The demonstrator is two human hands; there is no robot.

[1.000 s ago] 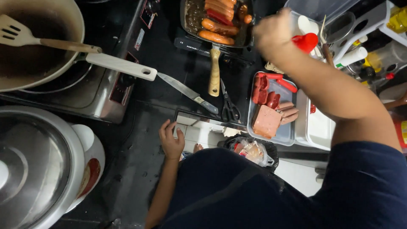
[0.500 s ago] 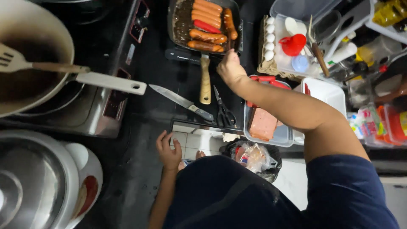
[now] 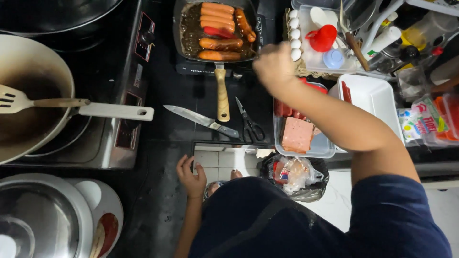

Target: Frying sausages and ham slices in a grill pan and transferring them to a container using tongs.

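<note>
My right hand (image 3: 275, 67) hovers with curled fingers just right of a square black pan (image 3: 184, 33) that holds several browned sausages (image 3: 220, 44) in dark sauce. What the fingers enclose is hidden. Below my forearm a clear tray (image 3: 311, 148) carries a pink block of luncheon meat (image 3: 296, 134) and red sausages (image 3: 286, 110). My left hand (image 3: 191, 177) rests on the dark counter's front edge, fingers spread, holding nothing. The pan's wooden handle (image 3: 222, 95) points toward me.
A knife (image 3: 201, 119) and scissors (image 3: 248, 125) lie on the counter by the handle. At left a large wok (image 3: 57, 62) with a slotted spatula (image 3: 19, 100) sits on a stove. Eggs (image 3: 292, 33), a white container (image 3: 370, 98), bottles and a rubbish bag (image 3: 294, 174) crowd the right.
My right hand has moved from the egg tray down past the meat tray and back up beside the pan's right edge. The view has shifted closer. My left hand stays on the counter edge.
</note>
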